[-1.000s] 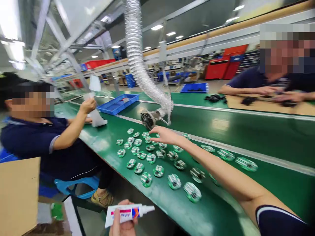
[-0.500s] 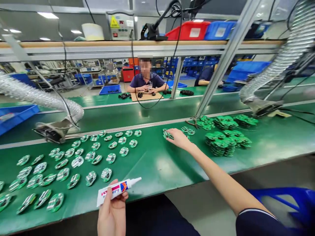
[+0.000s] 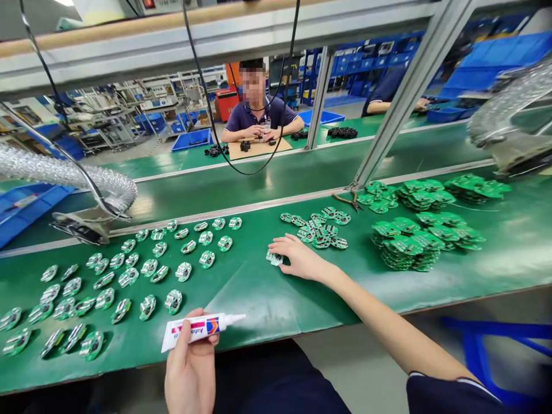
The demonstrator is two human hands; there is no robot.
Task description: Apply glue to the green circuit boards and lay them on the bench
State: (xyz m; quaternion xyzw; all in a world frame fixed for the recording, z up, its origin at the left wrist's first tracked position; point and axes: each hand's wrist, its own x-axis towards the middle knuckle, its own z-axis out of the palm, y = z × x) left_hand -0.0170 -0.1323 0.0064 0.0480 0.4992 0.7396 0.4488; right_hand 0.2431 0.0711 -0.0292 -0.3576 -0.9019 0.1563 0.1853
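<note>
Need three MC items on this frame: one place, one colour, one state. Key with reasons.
1. Where is the right hand?
A. On the stacked boards
B. On a small board on the belt
C. On the side cutters

2. Colour of the tray left of the co-worker opposite?
A. Blue
B. Red
C. Black

3. State of the tube?
A. Lying on the belt
B. Standing in a tray
C. Held in the left hand

Key:
1. B: the hand partly covers the board.
2. A: the tray shows blue.
3. C: the fingers grasp it, clear of the belt.
</note>
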